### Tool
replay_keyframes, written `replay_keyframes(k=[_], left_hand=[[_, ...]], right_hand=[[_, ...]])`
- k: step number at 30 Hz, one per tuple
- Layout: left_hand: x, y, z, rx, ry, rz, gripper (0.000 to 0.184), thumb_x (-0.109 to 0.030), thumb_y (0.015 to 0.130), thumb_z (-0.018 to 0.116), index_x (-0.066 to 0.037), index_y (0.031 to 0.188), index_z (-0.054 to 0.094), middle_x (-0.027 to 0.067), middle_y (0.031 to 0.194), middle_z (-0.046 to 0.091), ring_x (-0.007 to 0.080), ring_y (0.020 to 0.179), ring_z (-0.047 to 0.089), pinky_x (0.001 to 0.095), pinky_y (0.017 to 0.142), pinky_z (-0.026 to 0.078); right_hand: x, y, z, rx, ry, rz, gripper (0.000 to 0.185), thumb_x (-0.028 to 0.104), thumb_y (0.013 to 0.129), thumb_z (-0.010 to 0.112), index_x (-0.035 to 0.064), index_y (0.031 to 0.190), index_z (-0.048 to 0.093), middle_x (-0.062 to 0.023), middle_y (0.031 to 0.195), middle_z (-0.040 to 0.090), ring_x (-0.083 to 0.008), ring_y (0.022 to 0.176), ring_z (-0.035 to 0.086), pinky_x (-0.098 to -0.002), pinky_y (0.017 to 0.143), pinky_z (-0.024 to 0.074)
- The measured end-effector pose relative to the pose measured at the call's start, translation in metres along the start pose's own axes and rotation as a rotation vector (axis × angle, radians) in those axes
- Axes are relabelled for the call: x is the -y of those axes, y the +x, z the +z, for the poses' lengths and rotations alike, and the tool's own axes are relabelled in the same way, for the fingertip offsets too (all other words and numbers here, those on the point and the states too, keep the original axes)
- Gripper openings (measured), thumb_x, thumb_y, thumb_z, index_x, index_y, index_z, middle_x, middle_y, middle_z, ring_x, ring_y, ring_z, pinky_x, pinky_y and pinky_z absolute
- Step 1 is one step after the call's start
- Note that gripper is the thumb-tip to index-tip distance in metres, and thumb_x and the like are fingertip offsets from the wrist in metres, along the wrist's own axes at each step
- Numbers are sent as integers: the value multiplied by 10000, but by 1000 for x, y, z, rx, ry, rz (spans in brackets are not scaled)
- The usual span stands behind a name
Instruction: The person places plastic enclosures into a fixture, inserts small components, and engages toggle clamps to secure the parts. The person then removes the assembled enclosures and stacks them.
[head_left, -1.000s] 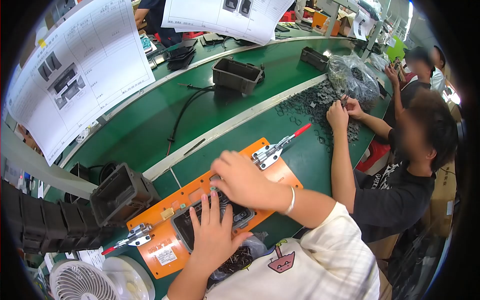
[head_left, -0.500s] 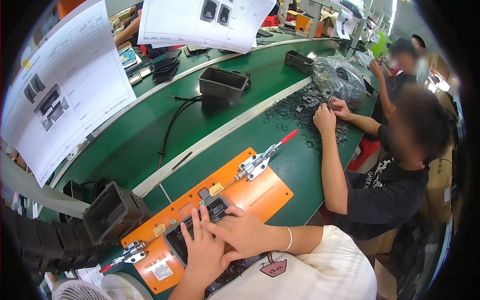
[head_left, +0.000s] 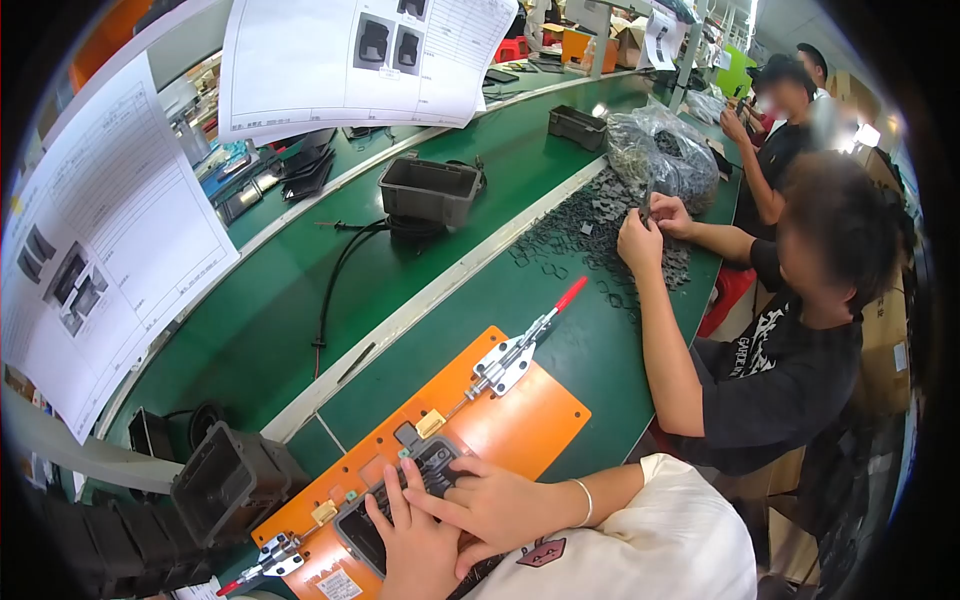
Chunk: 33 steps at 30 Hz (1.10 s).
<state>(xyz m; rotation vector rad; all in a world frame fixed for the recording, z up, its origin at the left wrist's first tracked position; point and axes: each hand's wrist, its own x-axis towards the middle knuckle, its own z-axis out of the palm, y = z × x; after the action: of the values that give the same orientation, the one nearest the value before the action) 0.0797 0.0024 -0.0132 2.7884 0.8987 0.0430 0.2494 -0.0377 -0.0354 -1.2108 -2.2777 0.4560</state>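
Right hand (head_left: 500,505) moved in over left hand (head_left: 418,550), fingers spread, couldn't tell if either grip held anything; dark housing (head_left: 436,457) lay under the fingertips, long axis crosswise, right hand nearer its right end.

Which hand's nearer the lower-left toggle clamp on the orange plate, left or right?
Left. The left hand lies over the dark housing, just right of the clamp; the right hand is farther right, its fingers reaching over the left.
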Motion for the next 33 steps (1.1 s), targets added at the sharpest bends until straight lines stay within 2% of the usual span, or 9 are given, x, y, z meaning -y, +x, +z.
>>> replay_keyframes(k=[11,13,14,23,25,28,29,31,33], left_hand=[[2,-1,-4,39,-86,2,619,-359,817,631,-31,1324,490,369,1487,160,566,1380,124,755,993,125],[6,-4,-4,-8,-79,89,756,-522,826,577,-76,1409,397,331,1519,110,524,1402,77,702,1053,73],[6,-4,-3,-6,-83,91,756,-522,826,577,-76,1409,397,331,1519,110,524,1402,77,702,1053,73],[3,-3,-3,-54,-163,96,678,-450,859,564,-35,1375,422,333,1509,145,553,1380,116,730,1025,94],[0,-3,0,28,-82,7,552,-342,835,618,-23,1278,532,362,1489,167,569,1381,114,757,1005,87],[1,-3,2,43,-131,-1,512,-347,850,601,-15,1238,560,361,1501,133,589,1379,65,769,1001,34],[0,-3,1,47,-131,-4,512,-347,850,601,-15,1238,560,361,1501,133,589,1379,65,769,1001,34],[-4,-1,-4,-65,-37,1,455,-328,868,569,-30,1212,583,318,1444,323,524,1348,266,688,1045,168],[2,-3,-6,-44,-84,41,552,-388,869,556,-43,1297,501,323,1478,236,538,1365,190,711,1035,130]], right_hand=[[-5,-2,6,-91,57,-49,1004,619,754,625,-50,1427,295,-105,793,615,-262,773,604,-465,977,335],[-6,-2,6,-103,57,-49,1001,614,760,623,-48,1433,290,-92,755,597,-250,744,595,-449,988,325],[-6,-3,6,-100,56,-45,1001,614,760,623,-48,1433,290,-92,755,597,-250,744,595,-449,988,325],[-8,-7,10,-93,95,-37,987,580,781,635,-25,1460,251,-84,803,603,-236,785,597,-456,1028,293],[-8,-7,11,-175,123,-66,988,573,781,641,-22,1462,247,-85,825,601,-238,817,597,-465,1041,287],[-7,-7,9,-71,124,-26,987,572,783,639,-23,1463,242,-87,828,597,-246,831,599,-474,1046,289],[-7,-6,9,-71,128,-26,987,572,783,639,-23,1463,242,-87,828,597,-246,831,599,-474,1046,289],[-7,-6,7,-72,121,-27,987,567,786,638,-23,1465,234,-89,833,594,-250,834,597,-474,1044,291],[-6,-5,5,-76,126,-32,986,565,787,638,-24,1466,232,-89,833,593,-249,832,595,-471,1045,287]])
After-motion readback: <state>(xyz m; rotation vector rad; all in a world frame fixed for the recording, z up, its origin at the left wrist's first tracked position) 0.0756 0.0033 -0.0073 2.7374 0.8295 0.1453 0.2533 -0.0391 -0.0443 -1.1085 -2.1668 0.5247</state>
